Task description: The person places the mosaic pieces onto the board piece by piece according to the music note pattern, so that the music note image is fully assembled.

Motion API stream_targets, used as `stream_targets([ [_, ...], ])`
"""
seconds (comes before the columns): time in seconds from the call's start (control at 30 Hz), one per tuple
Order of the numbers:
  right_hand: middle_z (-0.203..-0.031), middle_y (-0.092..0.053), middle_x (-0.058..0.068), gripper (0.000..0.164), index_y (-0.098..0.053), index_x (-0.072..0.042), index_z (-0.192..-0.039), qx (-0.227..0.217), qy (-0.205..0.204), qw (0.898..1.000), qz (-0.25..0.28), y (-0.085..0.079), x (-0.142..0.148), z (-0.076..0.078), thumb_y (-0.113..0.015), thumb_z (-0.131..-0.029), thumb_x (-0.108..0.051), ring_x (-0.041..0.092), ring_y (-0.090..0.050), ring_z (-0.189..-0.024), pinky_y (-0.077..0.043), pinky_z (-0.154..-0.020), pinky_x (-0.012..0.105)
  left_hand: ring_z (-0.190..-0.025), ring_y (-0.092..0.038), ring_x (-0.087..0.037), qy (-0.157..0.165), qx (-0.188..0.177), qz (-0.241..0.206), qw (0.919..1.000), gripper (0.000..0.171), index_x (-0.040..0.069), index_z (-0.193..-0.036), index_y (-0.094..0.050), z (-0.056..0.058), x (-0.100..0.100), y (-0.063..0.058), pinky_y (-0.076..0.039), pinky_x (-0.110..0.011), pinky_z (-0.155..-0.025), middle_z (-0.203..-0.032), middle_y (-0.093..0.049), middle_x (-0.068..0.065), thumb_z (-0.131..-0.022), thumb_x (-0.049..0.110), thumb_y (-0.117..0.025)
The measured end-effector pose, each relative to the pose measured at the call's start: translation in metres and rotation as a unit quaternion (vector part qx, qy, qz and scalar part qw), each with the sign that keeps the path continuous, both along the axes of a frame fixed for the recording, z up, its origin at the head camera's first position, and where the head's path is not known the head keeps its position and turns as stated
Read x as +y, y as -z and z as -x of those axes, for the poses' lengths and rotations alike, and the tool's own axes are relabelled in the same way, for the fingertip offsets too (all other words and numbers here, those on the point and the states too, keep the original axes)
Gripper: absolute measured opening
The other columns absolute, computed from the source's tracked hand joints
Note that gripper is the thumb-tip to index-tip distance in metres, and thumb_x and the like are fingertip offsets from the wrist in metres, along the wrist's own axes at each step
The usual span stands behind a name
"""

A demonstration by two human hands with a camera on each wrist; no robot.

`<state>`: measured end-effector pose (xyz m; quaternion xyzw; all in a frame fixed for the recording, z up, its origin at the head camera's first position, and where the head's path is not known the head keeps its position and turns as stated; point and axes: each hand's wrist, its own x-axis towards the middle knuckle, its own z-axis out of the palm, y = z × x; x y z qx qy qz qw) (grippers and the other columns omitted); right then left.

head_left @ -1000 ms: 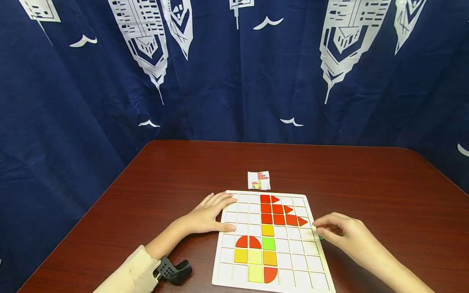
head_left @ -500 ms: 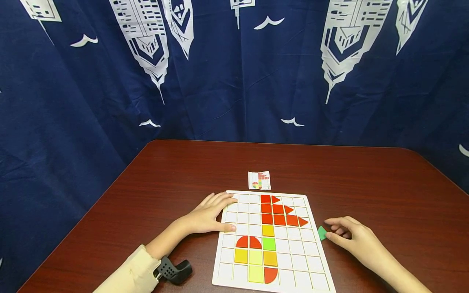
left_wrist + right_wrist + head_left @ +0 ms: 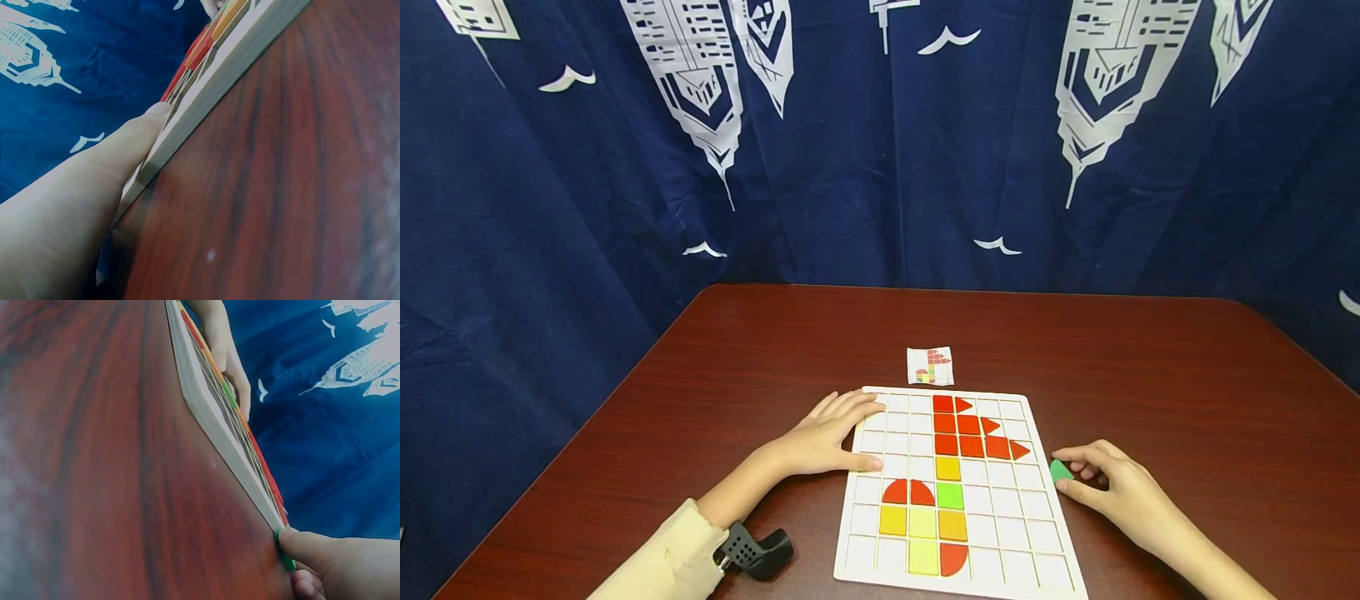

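In the head view my left hand point(image 3: 827, 437) rests on the left edge of the white gridded puzzle board point(image 3: 1015, 533), fingers spread and thumb point(image 3: 156, 115) lying over the rim. Just beyond the board's right edge, my right hand point(image 3: 1123, 487) pinches a green quarter-circle tile point(image 3: 1060, 471) between thumb and fingertips. In the right wrist view the green tile point(image 3: 284, 551) stands close against the board's side, under the thumb. Colored tiles fill part of the grid: red squares point(image 3: 972, 447) and red triangles at the top, yellow squares point(image 3: 892, 521), a light green square point(image 3: 951, 497) and red quarter-circles point(image 3: 953, 559) lower down.
A small white card point(image 3: 929, 366) printed with a colored tile pattern lies behind the board on the brown table point(image 3: 775, 350). A dark blue curtain point(image 3: 850, 167) with white building prints hangs behind the table. A black wrist device point(image 3: 758, 553) is on the left wrist.
My right hand drew back to the right, exposing the green tile, then came left again and closed its thumb and fingers around it. The left hand stays in place.
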<state>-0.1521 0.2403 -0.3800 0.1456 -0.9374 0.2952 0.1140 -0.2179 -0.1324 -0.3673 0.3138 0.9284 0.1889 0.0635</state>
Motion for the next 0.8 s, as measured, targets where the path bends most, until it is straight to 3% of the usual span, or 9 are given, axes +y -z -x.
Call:
stream_targets([
  [0.33, -0.092, -0.053, -0.008, 0.030, -0.065, -0.014, -0.104, -0.018, 0.014, 1.000, -0.009, -0.0035, -0.0033, -0.0024, -0.071, -0.077, -0.023, -0.008, -0.043, -0.078, -0.043, -0.065, 0.017, -0.140, -0.015, -0.018, 0.001, 0.002, 0.001, 1.0000, 0.075, 0.025, -0.141, -0.029, 0.0001, -0.0008, 0.0000, -0.004, -0.045, -0.115, -0.149, -0.024, -0.001, -0.080, 0.059, -0.055],
  [0.8, -0.092, -0.055, -0.002, 0.033, -0.065, -0.009, -0.103, -0.011, 0.050, 0.999, -0.012, -0.0018, -0.0064, -0.0054, -0.073, -0.075, -0.026, -0.007, -0.042, -0.076, -0.044, -0.066, 0.017, -0.140, -0.016, -0.018, 0.004, 0.009, 0.004, 0.9999, 0.076, 0.025, -0.141, -0.029, 0.0019, -0.0005, 0.0019, -0.004, -0.045, -0.115, -0.149, -0.025, 0.000, -0.079, 0.060, -0.055],
])
